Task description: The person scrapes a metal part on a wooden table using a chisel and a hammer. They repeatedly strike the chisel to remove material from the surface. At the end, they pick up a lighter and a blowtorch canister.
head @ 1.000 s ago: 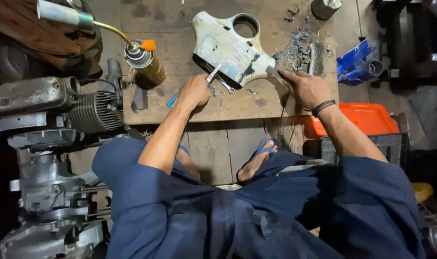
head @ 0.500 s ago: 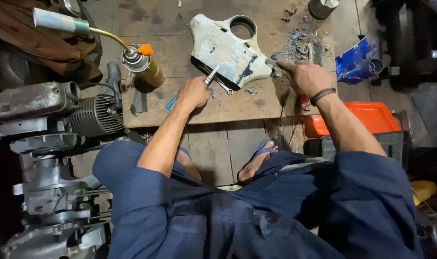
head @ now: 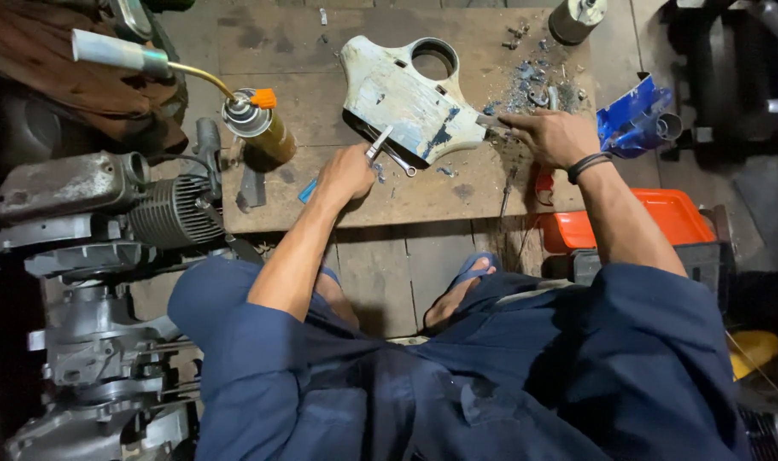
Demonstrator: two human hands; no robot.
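Bench point(head: 278, 34) of worn wood carries everything here, with an engine block point(head: 90, 230) lying off its edge at nine o'clock and an orange tray point(head: 662, 218) lower down at four o'clock. Largest on the wood is the pale metal cover point(head: 402, 98), a flat casting with chipped paint and a round hole at its far end; its long axis runs from eleven o'clock down to about four o'clock, narrowing to a point on that side. A gas torch can point(head: 257, 124) with an orange trigger stands well apart at nine o'clock from the cover, and a crumpled blue wrapper point(head: 632, 119) lies at three o'clock.

Right hand point(head: 555, 137) sits at the cover's narrow point, so the cover lies at nine to ten o'clock from it; its fingers point(head: 513, 128) are closed on that tip and on a small grey tool there, too small to name. Left hand point(head: 346, 171) rests just below the cover's near edge, so the cover lies at one o'clock from it. Its fingers are wrapped narrowly around a slim scraper point(head: 376, 145) with a blue handle end, the blade pointing to one o'clock and touching the cover's lower edge beside a spanner point(head: 397, 160). Both hands are in contact with it; the right alone grips it. Paint flakes point(head: 530, 77) litter the wood at twelve o'clock from the right hand
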